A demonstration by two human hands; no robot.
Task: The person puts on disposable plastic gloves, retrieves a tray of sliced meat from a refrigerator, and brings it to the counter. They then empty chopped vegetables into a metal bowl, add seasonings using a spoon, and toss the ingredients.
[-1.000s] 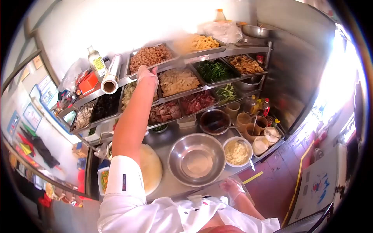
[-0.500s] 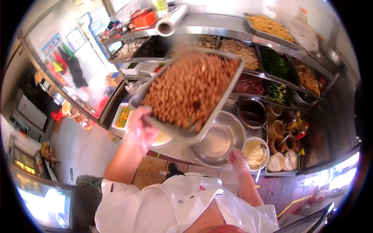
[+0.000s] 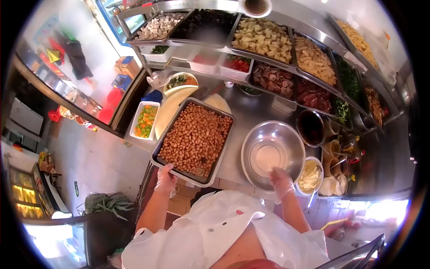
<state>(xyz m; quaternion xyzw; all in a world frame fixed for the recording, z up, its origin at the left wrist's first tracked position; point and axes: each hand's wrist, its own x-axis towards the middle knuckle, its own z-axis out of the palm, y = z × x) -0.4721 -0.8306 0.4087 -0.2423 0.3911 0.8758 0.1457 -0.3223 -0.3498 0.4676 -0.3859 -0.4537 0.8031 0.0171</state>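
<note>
The mixing bowl sits on the worktop. Left of this bowl is the large tray; farther left, a vegetable tub. Just right of it stands a pail containing a spoon. Behind it are 2 meat trays.

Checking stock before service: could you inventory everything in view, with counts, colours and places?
Loaded tray: one, metal, brown pieces, front left
Metal bowl: one, silver, counter, right of tray
White tub: one, pale contents, beside bowl
Vegetable dish: one, white, orange-green dice, counter left
Board: one, pale, partly hidden behind tray
Dark liquid: one bowlful, behind tub
Meat trays: two, reddish, lower shelf
Food trays: six, mixed colours, row above
Yellowish strips: one trayful, upper right
Smaller items: uncounted, partly unclear
White garment: one, bottom
Left hand: one, clear glove, gripping tray's near edge
Right hand: one, clear glove, at bowl's near rim
</note>
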